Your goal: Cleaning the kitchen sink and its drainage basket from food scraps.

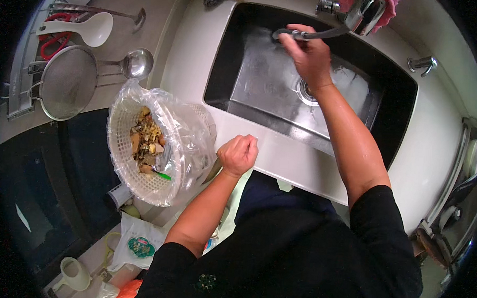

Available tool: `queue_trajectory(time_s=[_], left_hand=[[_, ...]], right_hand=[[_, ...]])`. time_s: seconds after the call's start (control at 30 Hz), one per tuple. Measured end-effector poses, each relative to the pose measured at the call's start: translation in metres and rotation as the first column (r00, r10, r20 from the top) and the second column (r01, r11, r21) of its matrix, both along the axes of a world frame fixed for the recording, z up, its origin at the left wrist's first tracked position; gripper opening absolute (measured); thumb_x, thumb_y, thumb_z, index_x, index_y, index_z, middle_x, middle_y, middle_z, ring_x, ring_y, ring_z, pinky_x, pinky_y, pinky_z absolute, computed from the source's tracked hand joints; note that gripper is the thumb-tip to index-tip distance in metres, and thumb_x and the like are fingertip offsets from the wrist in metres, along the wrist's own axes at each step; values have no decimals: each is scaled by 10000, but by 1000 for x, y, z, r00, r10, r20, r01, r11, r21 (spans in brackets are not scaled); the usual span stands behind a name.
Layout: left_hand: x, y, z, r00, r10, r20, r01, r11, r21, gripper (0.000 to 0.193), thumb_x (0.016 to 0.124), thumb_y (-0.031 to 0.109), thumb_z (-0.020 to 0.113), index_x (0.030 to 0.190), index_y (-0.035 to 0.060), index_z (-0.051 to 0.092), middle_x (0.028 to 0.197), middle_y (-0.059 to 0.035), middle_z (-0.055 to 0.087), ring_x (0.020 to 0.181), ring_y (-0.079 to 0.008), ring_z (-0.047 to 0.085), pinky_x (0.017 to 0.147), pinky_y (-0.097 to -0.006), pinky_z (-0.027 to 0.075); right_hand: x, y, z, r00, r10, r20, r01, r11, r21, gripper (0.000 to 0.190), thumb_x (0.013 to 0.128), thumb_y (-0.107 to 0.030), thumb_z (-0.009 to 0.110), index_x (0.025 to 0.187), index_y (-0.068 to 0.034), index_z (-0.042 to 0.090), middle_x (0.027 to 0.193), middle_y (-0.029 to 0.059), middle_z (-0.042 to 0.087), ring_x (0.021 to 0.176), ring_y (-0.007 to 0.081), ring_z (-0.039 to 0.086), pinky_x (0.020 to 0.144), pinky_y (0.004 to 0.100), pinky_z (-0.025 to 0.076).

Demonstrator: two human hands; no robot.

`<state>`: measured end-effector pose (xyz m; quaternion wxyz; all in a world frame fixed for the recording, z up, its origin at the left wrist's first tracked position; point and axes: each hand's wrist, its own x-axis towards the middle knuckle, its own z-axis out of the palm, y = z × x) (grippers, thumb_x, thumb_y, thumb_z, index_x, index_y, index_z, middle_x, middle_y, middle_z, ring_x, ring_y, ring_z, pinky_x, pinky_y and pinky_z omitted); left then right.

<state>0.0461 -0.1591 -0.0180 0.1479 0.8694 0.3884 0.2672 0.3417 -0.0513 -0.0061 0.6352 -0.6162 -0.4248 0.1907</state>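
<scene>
My right hand grips the head of a pull-out faucet sprayer over the upper left of a dark-walled steel sink. From the sprayer its hose runs to the chrome faucet body. Water wets the sink floor, and white foam or water lies right of the round drain, which is partly behind my wrist. Closed into a loose fist, my left hand rests at the counter's front edge, with nothing visible in it. Just left of it is a white plastic basket, lined with a clear bag and containing food scraps.
Left of the sink hang or lie a mesh strainer, a metal ladle, a white plastic spoon and red-handled scissors. A chrome spout stands at the right. Pans are at the far right.
</scene>
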Motion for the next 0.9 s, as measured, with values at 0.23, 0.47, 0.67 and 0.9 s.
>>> queue_trajectory(time_s=[0.23, 0.47, 0.67, 0.9], left_hand=[[-6, -1, -5, 1000, 31, -3, -31, 1000, -5, 75, 851, 100, 727, 821, 123, 663, 654, -44, 558, 545, -252, 581, 491, -384, 441], [-2, -2, -5, 999, 32, -16, -33, 999, -15, 85, 833, 121, 736, 810, 140, 657, 653, -41, 543, 545, -268, 580, 492, -398, 445], [4, -3, -2, 1000, 11, 15, -11, 999, -42, 93, 863, 68, 714, 805, 114, 658, 658, -51, 579, 545, -239, 578, 495, -373, 448], [-6, -4, -4, 996, 4, -91, -1, 999, 34, 84, 849, 50, 705, 834, 118, 659, 652, -61, 551, 552, -261, 574, 491, -402, 442]], right_hand=[[-25, -27, 19, 943, 314, -111, -329, 928, -174, 220, 901, -159, 791, 1036, -21, 685, 727, 10, 668, 598, 66, 612, 548, 234, 485], [2, -31, 6, 972, 100, 214, -47, 970, -240, 300, 842, -306, 807, 961, -47, 711, 799, 142, 717, 717, 293, 713, 672, 359, 554], [-33, -8, 3, 984, 98, -146, -88, 993, 76, 267, 892, -152, 817, 1076, -2, 697, 772, 24, 689, 678, 70, 645, 623, 234, 525], [30, -28, 22, 721, 125, 681, 16, 980, -198, 256, 879, -263, 767, 1046, -98, 667, 934, 119, 675, 819, 348, 694, 714, 421, 577]])
